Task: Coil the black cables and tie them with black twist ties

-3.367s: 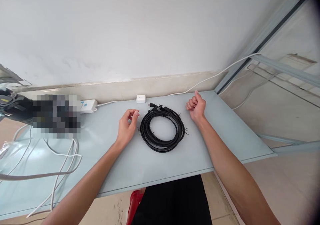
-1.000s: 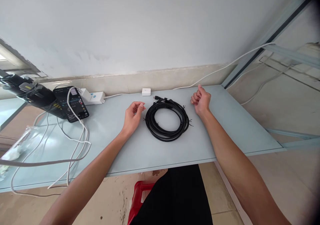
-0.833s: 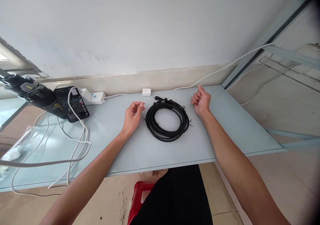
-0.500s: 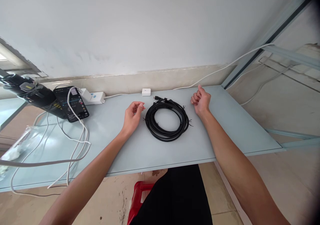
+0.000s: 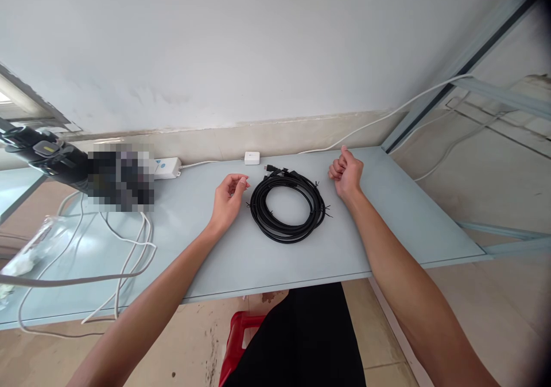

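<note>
A coil of black cable (image 5: 257, 217) lies flat on the light blue-grey table, bound in several places with thin black ties. Its connector ends (image 5: 272, 169) rest at the far side of the ring. Just left of the coil, apart from it, my left hand (image 5: 229, 197) rests with loosely curled fingers, a small gap beside the thumb and nothing held. On the other side, my right hand (image 5: 346, 171) is curled into a loose fist, thumb upward, touching no cable; nothing shows inside it.
A small white box (image 5: 252, 158) stands by the wall behind the coil. At left are a white power strip (image 5: 169, 168), a black cylindrical object (image 5: 64, 163), a pixelated patch, loose white cords (image 5: 148, 235) and clear plastic packaging (image 5: 38, 249). A red stool (image 5: 235, 341) is below.
Both hands and the cable coil keep their places. The phone area at left, sharp before, is now pixelated.
</note>
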`<state>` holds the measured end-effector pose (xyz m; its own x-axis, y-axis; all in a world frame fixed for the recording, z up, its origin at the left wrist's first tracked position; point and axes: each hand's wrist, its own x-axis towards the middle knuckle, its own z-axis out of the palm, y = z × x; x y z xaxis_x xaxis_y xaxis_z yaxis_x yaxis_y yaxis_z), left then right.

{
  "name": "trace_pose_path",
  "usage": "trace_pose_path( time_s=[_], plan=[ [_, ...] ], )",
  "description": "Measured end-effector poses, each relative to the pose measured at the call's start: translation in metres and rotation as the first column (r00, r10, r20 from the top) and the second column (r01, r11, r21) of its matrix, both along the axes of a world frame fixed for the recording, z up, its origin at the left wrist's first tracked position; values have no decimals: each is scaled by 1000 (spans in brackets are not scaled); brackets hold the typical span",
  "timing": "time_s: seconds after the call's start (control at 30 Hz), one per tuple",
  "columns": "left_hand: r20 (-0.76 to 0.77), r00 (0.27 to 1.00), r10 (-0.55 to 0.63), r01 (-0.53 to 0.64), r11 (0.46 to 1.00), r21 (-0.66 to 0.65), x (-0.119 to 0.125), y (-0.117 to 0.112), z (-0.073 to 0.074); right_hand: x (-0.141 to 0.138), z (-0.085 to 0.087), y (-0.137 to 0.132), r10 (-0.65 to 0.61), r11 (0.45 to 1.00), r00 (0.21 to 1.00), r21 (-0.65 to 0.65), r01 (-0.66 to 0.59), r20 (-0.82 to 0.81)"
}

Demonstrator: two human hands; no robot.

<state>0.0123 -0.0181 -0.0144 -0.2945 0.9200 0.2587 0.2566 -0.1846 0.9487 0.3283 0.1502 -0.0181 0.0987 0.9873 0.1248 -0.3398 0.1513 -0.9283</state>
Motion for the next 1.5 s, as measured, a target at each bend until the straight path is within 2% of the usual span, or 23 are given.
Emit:
trace_pose_path(
  time_s=[1.5],
  plan=[
    [7,1000,-8,8,1000,-2,0,0,-1,0,-3,1,1,1000,1000,14,-1,-3]
  ],
)
